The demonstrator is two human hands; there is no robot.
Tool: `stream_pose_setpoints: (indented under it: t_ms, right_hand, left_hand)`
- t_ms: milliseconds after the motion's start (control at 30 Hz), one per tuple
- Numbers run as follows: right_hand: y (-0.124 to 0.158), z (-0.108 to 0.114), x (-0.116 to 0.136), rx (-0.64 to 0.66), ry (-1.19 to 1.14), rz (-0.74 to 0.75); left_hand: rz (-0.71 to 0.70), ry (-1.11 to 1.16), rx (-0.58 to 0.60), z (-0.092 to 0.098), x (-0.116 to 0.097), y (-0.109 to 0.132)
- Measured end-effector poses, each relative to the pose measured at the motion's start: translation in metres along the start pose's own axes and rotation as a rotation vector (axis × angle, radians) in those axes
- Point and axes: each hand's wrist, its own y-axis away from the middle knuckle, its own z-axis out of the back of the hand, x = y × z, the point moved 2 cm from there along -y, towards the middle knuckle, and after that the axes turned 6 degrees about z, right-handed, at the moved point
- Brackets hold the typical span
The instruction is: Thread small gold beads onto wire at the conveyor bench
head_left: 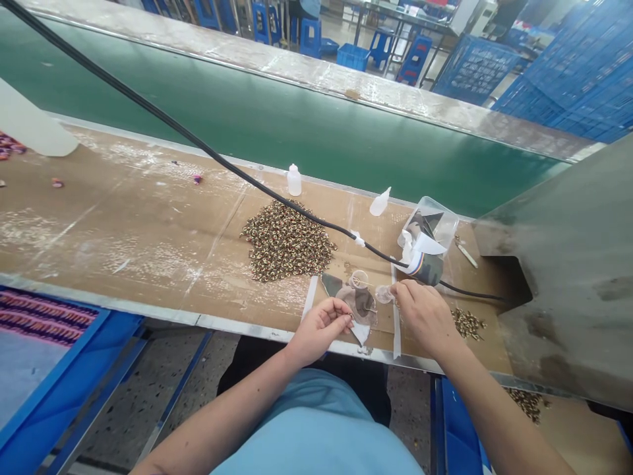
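Beyond a green conveyor belt [277, 125] stand stacks of blue plastic crates [568, 72], and a grey metal hood [558, 264] closes off the right end of a brown, cardboard-covered tabletop [148, 231]. A black cable [212, 155] slants above the tabletop, over a large heap of speckled beads [287, 241]. Beyond it stand an upright white squeeze bottle [294, 180] and a tilted one [380, 202], and a clear plastic box [428, 227] holds patterned scraps. A smaller heap of beads [467, 323] lies further right.

Between two strips of white tape [309, 297] lies a camouflage-patterned fabric piece [359, 303], its long axis running diagonally from far left to near right. The left hand [320, 328] is nearer to it, curled at the fabric's near edge, with its fingers [343, 316] closed on something too small to make out. The right hand [425, 313] is closed too, pinching a clear round cup [384, 293] that sticks out leftward, just right of the fabric. A second clear cup [359, 279] sits on the fabric's far side.
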Motion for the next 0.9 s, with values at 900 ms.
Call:
stream_pose_setpoints:
  t_ms: [900]
  right_hand:
    - [0.009,-0.008,0.066,-0.250,-0.872,-0.365]
  left_hand:
    - [0.277,0.335,0.029,-0.008,0.001,0.004]
